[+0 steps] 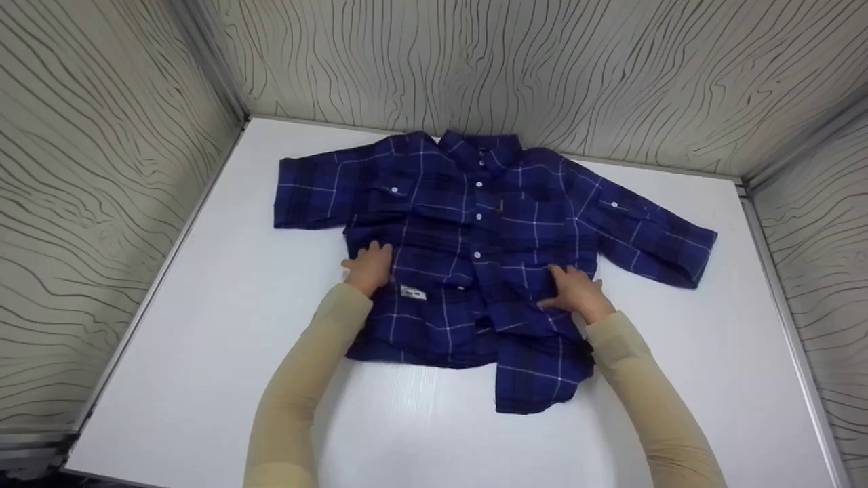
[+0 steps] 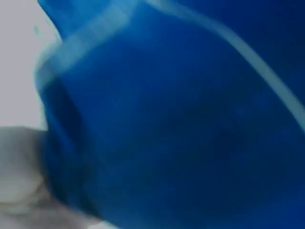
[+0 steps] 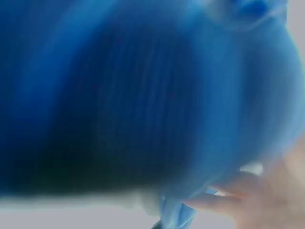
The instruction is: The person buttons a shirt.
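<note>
A dark blue plaid button-up shirt [image 1: 434, 237] lies front side up, its collar toward the back wall and its lower half rumpled in crosswise folds. My left hand [image 1: 369, 268] rests with spread fingers on the shirt's left side, beside a small white label [image 1: 413, 293]. On the opposite side, my right hand [image 1: 576, 293] touches the fabric, thumb and fingers apart. Blurred blue cloth [image 2: 167, 114] fills most of the left wrist view. In the right wrist view, extended fingers [image 3: 219, 202] lie close to a bunched bit of the shirt.
The shirt lies on a white table [image 1: 203, 325] with a metal edge. Wood-grain patterned panels [image 1: 529, 68] enclose its back and sides. Both shirt sleeves spread outward, and one front corner of the hem [image 1: 542, 386] hangs lower toward the person.
</note>
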The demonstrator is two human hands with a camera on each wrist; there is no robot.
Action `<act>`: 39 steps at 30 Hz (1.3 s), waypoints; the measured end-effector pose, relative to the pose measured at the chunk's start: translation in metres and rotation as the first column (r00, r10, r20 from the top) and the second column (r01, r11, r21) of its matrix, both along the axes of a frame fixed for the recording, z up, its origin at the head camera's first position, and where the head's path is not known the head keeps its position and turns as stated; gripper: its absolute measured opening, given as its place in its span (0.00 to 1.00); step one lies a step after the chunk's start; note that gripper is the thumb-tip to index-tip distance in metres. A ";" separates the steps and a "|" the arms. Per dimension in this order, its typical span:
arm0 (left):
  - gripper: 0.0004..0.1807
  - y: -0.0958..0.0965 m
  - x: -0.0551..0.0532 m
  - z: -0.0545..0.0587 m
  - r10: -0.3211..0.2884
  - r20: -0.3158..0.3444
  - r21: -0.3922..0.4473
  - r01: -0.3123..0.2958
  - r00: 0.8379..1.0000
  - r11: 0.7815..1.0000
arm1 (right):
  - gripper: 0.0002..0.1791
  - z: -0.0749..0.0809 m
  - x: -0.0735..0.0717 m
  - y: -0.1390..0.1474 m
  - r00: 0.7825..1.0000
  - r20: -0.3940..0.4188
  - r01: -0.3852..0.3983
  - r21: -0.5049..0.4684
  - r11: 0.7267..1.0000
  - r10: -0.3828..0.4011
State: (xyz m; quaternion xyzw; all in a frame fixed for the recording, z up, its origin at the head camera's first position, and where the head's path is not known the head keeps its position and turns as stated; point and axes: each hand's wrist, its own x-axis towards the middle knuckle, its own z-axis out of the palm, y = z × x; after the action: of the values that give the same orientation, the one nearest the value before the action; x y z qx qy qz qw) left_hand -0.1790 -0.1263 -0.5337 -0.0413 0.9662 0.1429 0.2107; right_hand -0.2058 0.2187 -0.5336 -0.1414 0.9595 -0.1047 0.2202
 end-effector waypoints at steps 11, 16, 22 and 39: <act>0.61 -0.032 -0.008 -0.010 -0.160 0.080 -0.046 0.164 0.984 0.985 | 0.59 -0.010 -0.028 0.023 0.990 0.139 -0.023 0.066 0.998 0.014; 0.60 -0.025 -0.011 -0.008 -0.159 0.052 -0.150 0.166 0.986 0.975 | 0.52 -0.012 -0.030 0.014 1.000 0.028 -0.001 0.076 0.997 -0.001; 0.27 0.032 0.004 -0.006 -0.169 -0.156 -0.261 0.125 0.973 0.957 | 0.20 -0.016 0.000 -0.040 0.924 -0.380 0.021 -0.055 0.998 -0.040; 0.07 0.102 0.002 -0.040 0.031 -0.281 0.171 0.018 0.959 0.985 | 0.08 -0.027 0.025 -0.100 0.916 -0.400 -0.049 -0.210 0.976 -0.040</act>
State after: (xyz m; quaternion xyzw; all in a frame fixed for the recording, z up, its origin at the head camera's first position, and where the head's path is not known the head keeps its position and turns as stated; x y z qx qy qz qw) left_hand -0.1773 -0.0246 -0.5737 -0.0053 0.9702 0.2309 0.0732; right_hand -0.1804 0.1186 -0.5609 -0.1849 0.9668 -0.1766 0.0022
